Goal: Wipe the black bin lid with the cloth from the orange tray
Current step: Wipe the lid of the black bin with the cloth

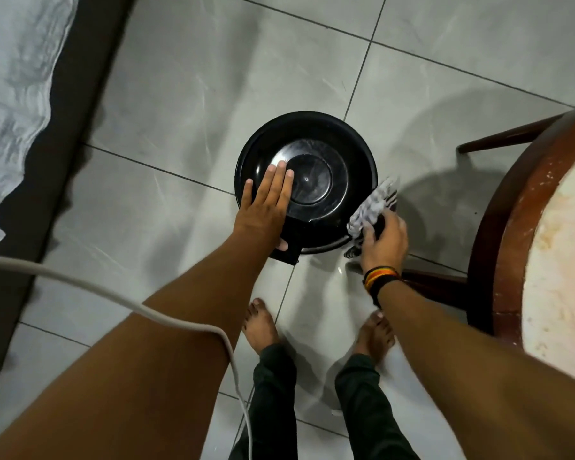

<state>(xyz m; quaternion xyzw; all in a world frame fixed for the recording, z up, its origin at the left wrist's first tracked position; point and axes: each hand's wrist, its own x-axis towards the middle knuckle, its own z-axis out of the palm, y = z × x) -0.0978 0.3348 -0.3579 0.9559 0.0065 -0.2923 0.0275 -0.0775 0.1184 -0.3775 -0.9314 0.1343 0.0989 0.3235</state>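
The round black bin lid point(316, 167) sits on its bin on the tiled floor in the middle of the view. My left hand point(266, 207) lies flat on the lid's left side, fingers together, thumb down over the front edge. My right hand point(384, 240) grips a grey-and-white striped cloth point(374, 204) against the lid's right rim. A dark banded bracelet is on my right wrist.
A round wooden table point(512, 234) with a pale top fills the right edge, its legs close to the bin. A white cable point(166, 317) crosses my left arm. My bare feet point(263, 327) stand just before the bin. A bed with a white sheet point(17, 94) lies left.
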